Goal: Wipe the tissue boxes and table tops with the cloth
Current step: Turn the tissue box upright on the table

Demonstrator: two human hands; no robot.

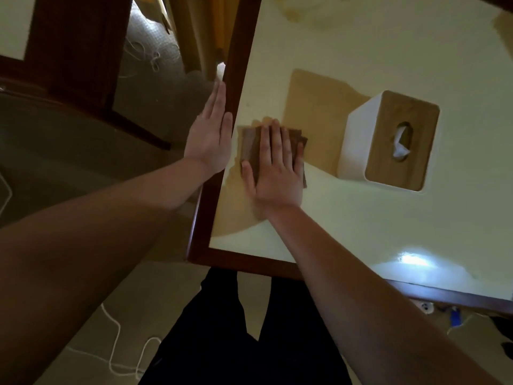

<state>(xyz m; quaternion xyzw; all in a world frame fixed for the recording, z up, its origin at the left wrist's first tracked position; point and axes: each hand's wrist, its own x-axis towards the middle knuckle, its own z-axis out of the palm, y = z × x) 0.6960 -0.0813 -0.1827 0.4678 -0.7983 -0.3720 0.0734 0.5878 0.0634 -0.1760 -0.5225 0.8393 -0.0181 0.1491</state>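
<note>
While the folded brown cloth [273, 151] is lying on the pale table top [361, 218] near the left edge, it is pressed flat under the right hand [274, 168], whose fingers are straight and lightly spread over it; nothing is pinched or gripped. Being soft and limp, the cloth is judged to bunch up or slide out from under the palm unless it is kept folded and held down from above, so it is best driven by flat palm pressure, not taken by a corner. The left hand [212, 134] is laid flat with its fingers pressed together against the dark wooden rim [236, 87] of the table, apparently as a brace, and nothing is held in it. The table top looks smooth and glossy, so little drag is expected. One tissue box [388, 140] is seen, standing on the table to the right of the cloth and apart from it; it has white sides and a wooden lid with a tissue showing in the slot. It is judged light and easily pushed, so it would be best steadied by its sides while wiped. Counted: one cloth, one tissue box, one table being wiped, two bare hands. White cords [116, 343] lie on the floor below
</note>
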